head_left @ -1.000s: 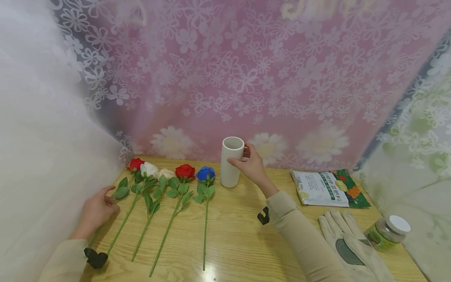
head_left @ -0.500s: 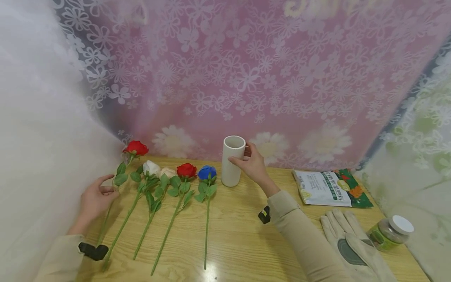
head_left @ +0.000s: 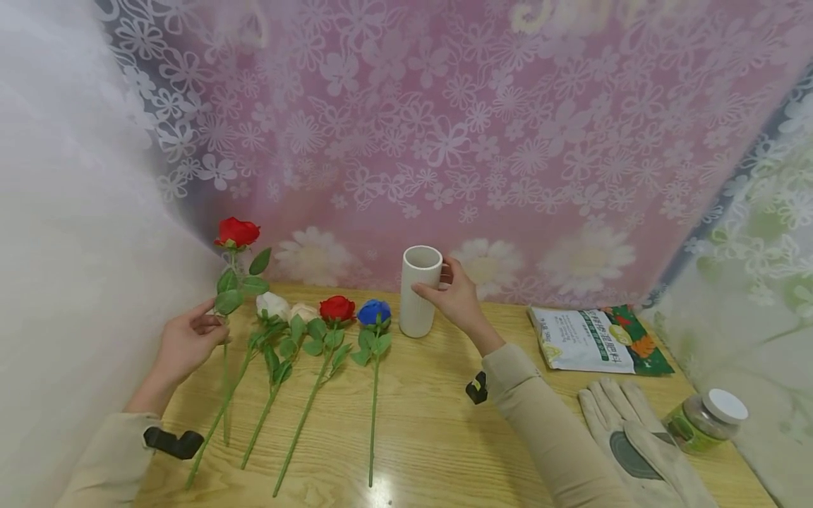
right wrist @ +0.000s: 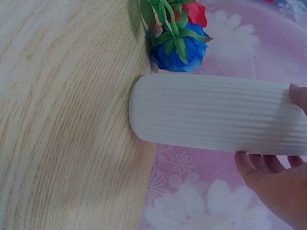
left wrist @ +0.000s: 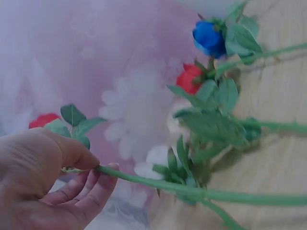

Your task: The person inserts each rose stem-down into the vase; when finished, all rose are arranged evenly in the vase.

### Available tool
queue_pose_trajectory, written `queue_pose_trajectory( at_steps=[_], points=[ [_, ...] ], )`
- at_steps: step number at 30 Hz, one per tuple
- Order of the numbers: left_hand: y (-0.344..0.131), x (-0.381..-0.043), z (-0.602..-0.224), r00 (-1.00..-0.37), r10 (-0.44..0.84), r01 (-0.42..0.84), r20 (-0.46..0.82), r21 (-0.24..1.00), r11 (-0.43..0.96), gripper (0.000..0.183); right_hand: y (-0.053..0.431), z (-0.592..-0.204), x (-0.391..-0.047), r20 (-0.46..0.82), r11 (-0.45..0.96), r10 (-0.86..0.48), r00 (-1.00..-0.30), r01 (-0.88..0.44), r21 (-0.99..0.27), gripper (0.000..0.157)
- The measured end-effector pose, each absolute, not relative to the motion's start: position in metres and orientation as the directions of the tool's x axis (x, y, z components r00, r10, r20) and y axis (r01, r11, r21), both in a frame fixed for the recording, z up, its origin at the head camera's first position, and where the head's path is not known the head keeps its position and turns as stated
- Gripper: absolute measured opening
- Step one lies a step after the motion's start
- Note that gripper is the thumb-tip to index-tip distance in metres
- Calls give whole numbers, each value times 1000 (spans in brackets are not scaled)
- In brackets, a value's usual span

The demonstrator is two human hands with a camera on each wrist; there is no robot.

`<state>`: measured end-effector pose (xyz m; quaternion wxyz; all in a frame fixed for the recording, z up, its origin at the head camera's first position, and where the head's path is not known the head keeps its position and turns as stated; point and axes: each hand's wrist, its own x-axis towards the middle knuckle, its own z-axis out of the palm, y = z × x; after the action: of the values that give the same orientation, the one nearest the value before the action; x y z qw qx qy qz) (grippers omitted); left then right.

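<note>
- The white vase (head_left: 417,307) (ribbed all down its side) stands upright on the bench (head_left: 432,423).
- Of the two hands, the right hand (head_left: 454,296) grasps the vase near its top, thumb in front.
- Well left of the vase, the left hand (head_left: 193,343) pinches the green stem of the tall red rose (head_left: 238,233), its bloom upward.
- Between that rose and the vase lie a white rose (head_left: 273,306), a cream rose (head_left: 304,313), a second red rose (head_left: 337,309) and, nearest the vase, a blue rose (head_left: 375,312).
- Right of the vase lie a printed packet (head_left: 591,341) and a pale glove (head_left: 600,409), near a lidded jar (head_left: 701,423).
</note>
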<state>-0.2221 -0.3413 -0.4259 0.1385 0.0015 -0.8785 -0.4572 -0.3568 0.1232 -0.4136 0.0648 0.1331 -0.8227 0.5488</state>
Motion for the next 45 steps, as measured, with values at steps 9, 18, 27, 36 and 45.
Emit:
queue_pose_trajectory(
  at_steps=[9,18,27,36,45],
  points=[
    [-324,-232,-405,-976,-87,155,199,918,364,74,123,-413,-355,260,358,-151,-954,-298,-885,91],
    [-292,-239,-387,-960,-85,257,268,959,122,28,124,-414,-354,268,359,-152,-951,-306,-882,89],
    [-269,-243,-370,-940,-119,282,319,926,252,62,124,-413,-353,272,358,-160,-949,-312,-880,90],
    [-254,-251,-363,-915,-121,349,386,904,247,55,125,-415,-353,257,354,-156,-954,-297,-887,91],
    [-228,-264,-351,-892,-134,393,431,888,240,58,123,-414,-352,249,355,-155,-956,-289,-889,90]
  ],
)
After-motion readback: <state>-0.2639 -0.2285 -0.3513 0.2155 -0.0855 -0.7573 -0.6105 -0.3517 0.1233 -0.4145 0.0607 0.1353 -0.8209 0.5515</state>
